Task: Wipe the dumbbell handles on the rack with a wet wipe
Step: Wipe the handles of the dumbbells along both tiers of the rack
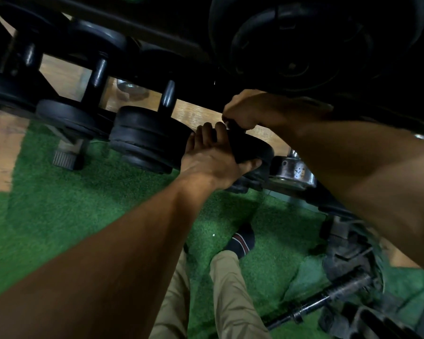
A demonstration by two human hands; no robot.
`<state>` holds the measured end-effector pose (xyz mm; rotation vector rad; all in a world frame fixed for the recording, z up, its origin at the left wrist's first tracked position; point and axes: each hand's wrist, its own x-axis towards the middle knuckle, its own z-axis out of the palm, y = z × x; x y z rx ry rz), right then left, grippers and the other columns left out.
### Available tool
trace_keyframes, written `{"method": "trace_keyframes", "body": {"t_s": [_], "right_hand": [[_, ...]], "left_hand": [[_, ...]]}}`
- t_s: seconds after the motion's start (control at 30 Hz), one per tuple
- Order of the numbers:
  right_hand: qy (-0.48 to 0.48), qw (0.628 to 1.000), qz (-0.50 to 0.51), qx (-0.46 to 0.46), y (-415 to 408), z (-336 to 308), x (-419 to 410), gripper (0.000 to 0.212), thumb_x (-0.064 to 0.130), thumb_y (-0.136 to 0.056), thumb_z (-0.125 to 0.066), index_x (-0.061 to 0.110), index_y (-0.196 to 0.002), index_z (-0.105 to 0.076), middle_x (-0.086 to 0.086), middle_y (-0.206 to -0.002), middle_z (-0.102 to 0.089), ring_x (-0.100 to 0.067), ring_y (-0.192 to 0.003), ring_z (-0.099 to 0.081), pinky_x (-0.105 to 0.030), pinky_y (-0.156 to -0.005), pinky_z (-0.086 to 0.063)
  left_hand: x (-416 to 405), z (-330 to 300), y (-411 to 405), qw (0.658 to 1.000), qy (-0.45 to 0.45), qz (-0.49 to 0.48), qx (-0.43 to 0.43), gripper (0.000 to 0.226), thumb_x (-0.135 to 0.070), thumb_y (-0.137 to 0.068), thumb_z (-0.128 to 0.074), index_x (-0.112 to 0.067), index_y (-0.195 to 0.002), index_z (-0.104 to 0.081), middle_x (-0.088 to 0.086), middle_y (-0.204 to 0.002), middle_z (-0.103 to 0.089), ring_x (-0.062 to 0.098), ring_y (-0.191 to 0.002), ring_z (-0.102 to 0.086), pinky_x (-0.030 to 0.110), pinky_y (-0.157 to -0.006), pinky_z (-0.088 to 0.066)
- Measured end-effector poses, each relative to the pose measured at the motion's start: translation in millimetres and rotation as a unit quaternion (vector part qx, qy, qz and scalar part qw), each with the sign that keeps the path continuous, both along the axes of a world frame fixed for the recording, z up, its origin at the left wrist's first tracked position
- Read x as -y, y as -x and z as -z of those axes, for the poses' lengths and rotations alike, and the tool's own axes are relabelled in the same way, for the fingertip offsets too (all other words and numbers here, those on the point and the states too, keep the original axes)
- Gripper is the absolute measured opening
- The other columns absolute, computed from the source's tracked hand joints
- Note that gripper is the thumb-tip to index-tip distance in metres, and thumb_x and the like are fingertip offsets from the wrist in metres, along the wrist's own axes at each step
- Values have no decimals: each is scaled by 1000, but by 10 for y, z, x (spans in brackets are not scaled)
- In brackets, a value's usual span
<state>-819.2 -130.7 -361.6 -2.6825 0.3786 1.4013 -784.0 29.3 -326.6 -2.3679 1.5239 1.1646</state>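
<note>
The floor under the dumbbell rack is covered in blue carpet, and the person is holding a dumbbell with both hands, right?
Not quite. The head view shows green turf, not blue carpet. The rest holds: the left hand holds the dumbbell by its plate and the right hand grips its handle.

- Pretty cramped above the right hand (242, 111): big black round weight plate (304, 45) hangs right over it.
- Left of the left hand (213, 152), a stacked black rubber dumbbell head (145, 135) sits almost touching the fingers.
- Under both hands, green artificial turf floor (83, 204) is open.
- Lower right is clogged by a dark steel barbell bar (328, 302).
</note>
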Motion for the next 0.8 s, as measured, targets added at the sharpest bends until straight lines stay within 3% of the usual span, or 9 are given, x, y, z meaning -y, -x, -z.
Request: {"method": "trace_keyframes", "body": {"t_s": [0.07,0.17,0.27,0.33,0.43,0.5,0.57,0.63,0.8], "right_hand": [[-95,994,59,-12,-5,-35,26,22,5,-96,-56,4,-114,-67,-9,-107,-70,-29,-92,-66,-16,-54,-46],[-170,967,184,39,123,-142,-3,30,0,-92,-44,8,-104,-70,-15,-93,-72,-30,-75,-67,-34,-62,-56],[-244,903,326,140,375,-144,-34,33,2,-94,-42,19,-91,-70,-8,-86,-68,-24,-72,-63,-40,-63,-54],[-302,822,444,191,589,-80,-59,24,7,-100,-47,10,-99,-70,-9,-88,-64,-23,-73,-60,-37,-62,-51],[-354,664,613,242,943,47,-31,21,12,-99,-56,-2,-111,-67,-13,-92,-65,-21,-71,-62,-29,-64,-50],[-343,564,695,285,1122,124,-34,27,16,-91,-63,-2,-111,-66,-16,-94,-67,-22,-76,-67,-28,-71,-52],[-314,500,746,307,1202,162,-66,25,17,-86,-61,4,-107,-65,-14,-93,-68,-22,-78,-70,-29,-74,-54],[-290,486,772,288,1149,178,-99,10,9,-93,-54,9,-95,-63,-10,-86,-65,-22,-75,-68,-31,-73,-52],[-224,576,767,175,832,188,-250,19,2,-94,-53,11,-78,-60,-6,-71,-56,-17,-63,-55,-24,-55,-43]], "left_hand": [[3,7,6,1000,7,-1,4,115,-91,-78,-49,-14,-156,-15,12,-161,-22,32,-154,-18,47,-126,-15],[2,15,4,1000,10,-1,3,115,-92,-77,-48,-13,-155,-17,14,-159,-25,33,-152,-20,47,-126,-17],[-12,30,0,1000,17,-2,3,114,-93,-76,-48,-13,-154,-19,14,-158,-27,33,-152,-22,48,-125,-17],[-12,32,0,1000,19,-1,4,114,-92,-77,-48,-13,-154,-19,14,-158,-26,33,-152,-21,48,-126,-16],[-6,15,-5,1000,6,8,6,118,-92,-79,-45,-12,-158,-10,14,-163,-19,32,-154,-15,47,-127,-11],[-10,13,-9,1000,8,11,6,119,-93,-79,-44,-12,-158,-9,13,-163,-18,32,-154,-15,47,-128,-10],[-15,15,-11,1000,7,12,7,118,-93,-79,-44,-12,-158,-9,14,-162,-18,32,-154,-15,47,-128,-10],[-15,17,-9,1000,-6,16,6,120,-94,-79,-42,-14,-160,-4,13,-165,-14,32,-156,-11,47,-128,-8],[-3,12,7,1000,-7,14,8,122,-93,-78,-43,-11,-160,-3,13,-166,-13,32,-156,-10,46,-128,-7]]}}
